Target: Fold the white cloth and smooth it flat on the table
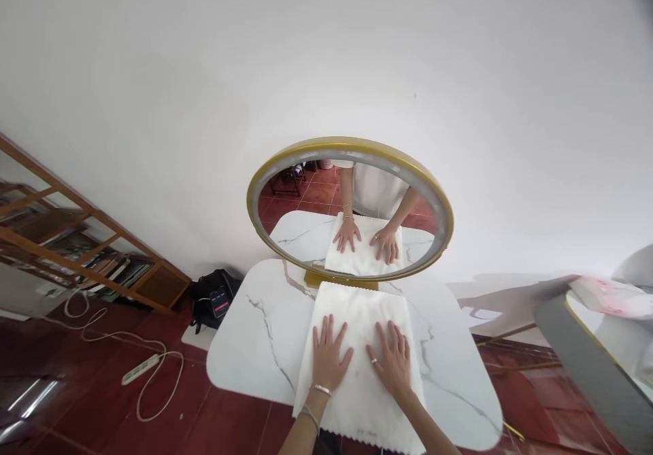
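Looks forward and steeply down from the head, above the near side of the worktop [245, 356]. Faces the gold-rimmed mirror [306, 196] and white wall [326, 47]. Sits near the left hand [329, 361] and right hand [396, 365], yet spreads wide, from wooden shelving [92, 251] at left to a grey-sided unit [574, 343] at right.

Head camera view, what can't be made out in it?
All in the head view:
White cloth: the parts beneath the left hand and right hand, hidden by them.
Grey marks near its lower edge: too faint to read.
Phone screen: text too small.
Books: titles too small and blurred.
Grey-sided furniture: cut off by the right edge.
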### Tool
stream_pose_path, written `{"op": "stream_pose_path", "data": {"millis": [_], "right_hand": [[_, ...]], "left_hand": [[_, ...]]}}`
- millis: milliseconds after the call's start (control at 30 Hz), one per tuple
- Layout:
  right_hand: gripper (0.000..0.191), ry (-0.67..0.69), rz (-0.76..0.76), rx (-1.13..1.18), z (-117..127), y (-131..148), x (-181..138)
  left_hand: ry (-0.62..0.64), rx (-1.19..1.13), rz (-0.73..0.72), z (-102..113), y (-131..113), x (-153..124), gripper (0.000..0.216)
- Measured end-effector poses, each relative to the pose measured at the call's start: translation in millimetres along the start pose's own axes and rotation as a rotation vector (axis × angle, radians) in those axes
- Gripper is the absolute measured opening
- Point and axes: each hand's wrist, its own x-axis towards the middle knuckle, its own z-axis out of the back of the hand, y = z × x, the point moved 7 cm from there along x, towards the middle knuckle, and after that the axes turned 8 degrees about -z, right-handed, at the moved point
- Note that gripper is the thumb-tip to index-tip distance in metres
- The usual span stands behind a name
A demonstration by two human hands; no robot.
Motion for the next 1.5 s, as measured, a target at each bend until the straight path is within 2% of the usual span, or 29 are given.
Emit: {"op": "stream_pose_path", "data": {"millis": [167, 233, 300, 400, 600, 700, 767, 867, 967, 1100, 1200, 1267, 1333, 1500], "right_hand": [[0.066, 0.069, 0.169, 0.056, -36, 95, 33], [0.066, 0.084, 0.185, 0.052, -48, 119, 41], [0.067, 0.096, 0.142, 0.038, -55, 127, 45], [0.068, 0.116, 0.081, 0.011, -56, 111, 46], [0.072, 0.085, -0.036, -0.069, -32, 33, 44], [0.071, 0.078, -0.037, -0.098, -27, 18, 44], [0.068, 0.079, -0.007, -0.107, -28, 25, 44], [0.066, 0.081, 0.056, -0.094, -34, 59, 47], [0.068, 0.088, 0.116, -0.051, -46, 108, 50], [0.069, 0.116, 0.187, 0.024, -67, 176, 56], [0.069, 0.131, 0.224, 0.061, -78, 212, 61], [0.069, 0.133, 0.239, 0.079, -80, 225, 64], [0.069, 0.122, 0.224, 0.091, -80, 226, 63], [0.069, 0.035, 0.01, 0.099, -75, 205, 59]], "left_hand": [[0.002, 0.053, -0.005, 19, 71, -22, 0.059], [0.01, 0.045, 0.0, 27, 83, -34, 0.062], [0.047, 0.003, -0.077, 31, 76, -46, 0.067], [0.102, -0.103, -0.228, 30, 47, -56, 0.074], [0.164, -0.326, -0.32, 20, -8, -34, 0.08], [0.204, -0.369, -0.331, 18, -19, -28, 0.079], [0.181, -0.35, -0.333, 19, -14, -30, 0.076], [0.112, -0.276, -0.305, 25, 11, -40, 0.074], [0.07, -0.194, -0.239, 32, 49, -56, 0.073], [0.069, -0.101, -0.157, 39, 98, -82, 0.072], [0.075, -0.075, -0.082, 40, 126, -90, 0.072], [0.05, -0.084, -0.004, 39, 144, -82, 0.067], [0.025, -0.098, 0.071, 37, 162, -62, 0.058], [0.024, -0.043, 0.141, 23, 206, -2, 0.051]]}}
